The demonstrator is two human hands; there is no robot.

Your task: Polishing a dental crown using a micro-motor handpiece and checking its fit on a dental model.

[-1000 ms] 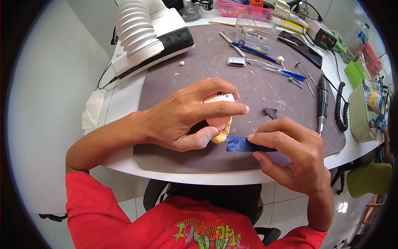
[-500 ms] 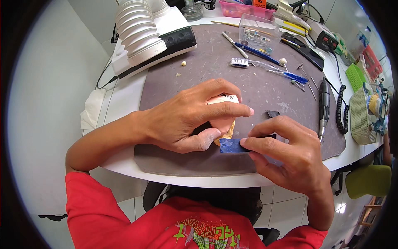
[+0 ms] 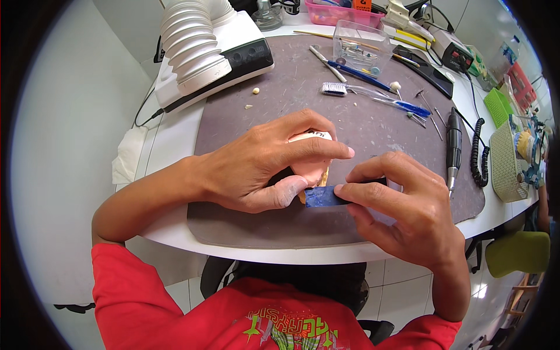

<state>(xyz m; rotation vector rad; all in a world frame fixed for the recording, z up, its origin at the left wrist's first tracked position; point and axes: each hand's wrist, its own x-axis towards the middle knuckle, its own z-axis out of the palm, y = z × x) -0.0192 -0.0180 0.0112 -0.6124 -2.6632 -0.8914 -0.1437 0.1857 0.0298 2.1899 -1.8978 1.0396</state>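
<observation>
My left hand (image 3: pixel 256 163) is closed around a dental plaster model (image 3: pixel 311 168), pale pink above with a yellowish lower part. Fingers curl over its top and the thumb presses near its lower edge; much of it is hidden by the hand. My right hand (image 3: pixel 405 207) pinches a strip of blue articulating paper (image 3: pixel 324 197) between thumb and fingers. The strip's left end lies against the yellowish part of the model, next to my left thumb. Whether it sits between two halves of the model I cannot tell.
Beyond the hands lie a toothbrush (image 3: pixel 373 96), a blue pen-like tool (image 3: pixel 359 76) and several small burs. A black handpiece (image 3: pixel 454 146) with coiled cord rests at right. A clear box (image 3: pixel 361 49) stands at the back, a white machine with a ribbed hose (image 3: pixel 192 46) back left.
The blue paper and my right hand have shifted slightly up and left, closer to my left thumb. A dark scrap behind my right hand is now hidden. My left hand keeps its grip.
</observation>
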